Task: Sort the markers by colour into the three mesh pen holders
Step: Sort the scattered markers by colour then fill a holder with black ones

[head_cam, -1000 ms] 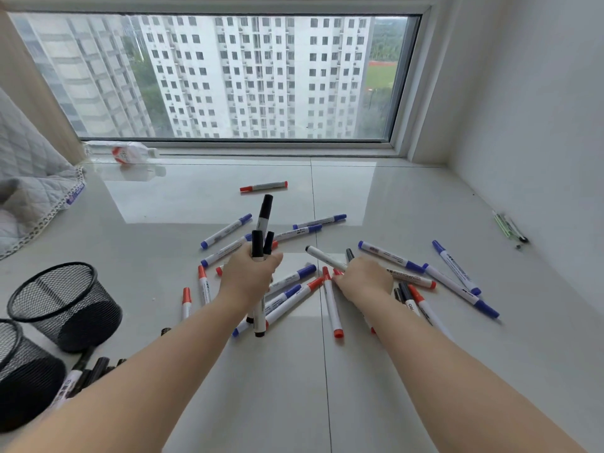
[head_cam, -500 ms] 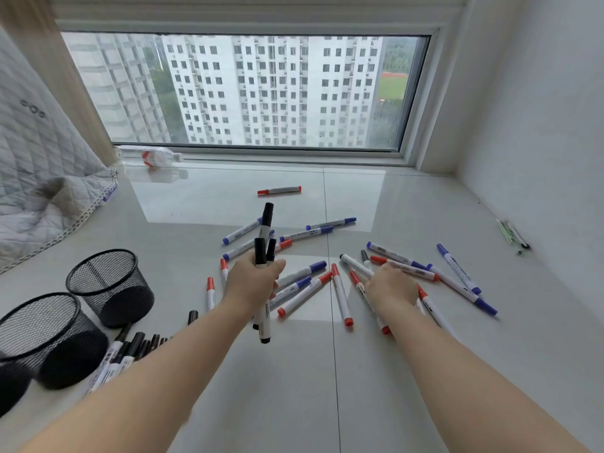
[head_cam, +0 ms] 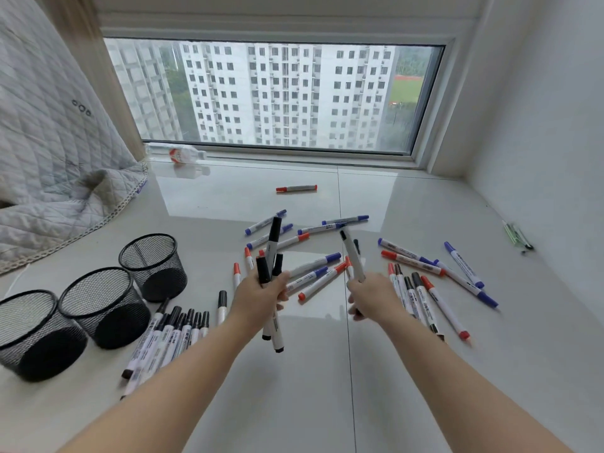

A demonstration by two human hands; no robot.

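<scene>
My left hand [head_cam: 260,299] is shut on a bunch of black-capped markers [head_cam: 272,243] held upright above the floor. My right hand [head_cam: 372,297] grips one black-capped marker [head_cam: 351,253], lifted and tilted up to the left. Blue-capped markers [head_cam: 462,264] and red-capped markers [head_cam: 318,281] lie scattered on the white tiles ahead of both hands. A row of black-capped markers [head_cam: 173,335] lies on the floor to the left. Beside that row stand three black mesh pen holders [head_cam: 148,246], [head_cam: 94,289], [head_cam: 27,312]; I see nothing inside them.
A quilted grey blanket [head_cam: 55,152] hangs at the left. A plastic bottle [head_cam: 178,153] lies by the window sill. One red marker [head_cam: 295,188] lies apart, far ahead. Green pens [head_cam: 518,235] lie by the right wall [head_cam: 539,142].
My right hand has lifted a black-capped marker off the floor. The view has turned left, so all three holders and the row of black markers now show.
</scene>
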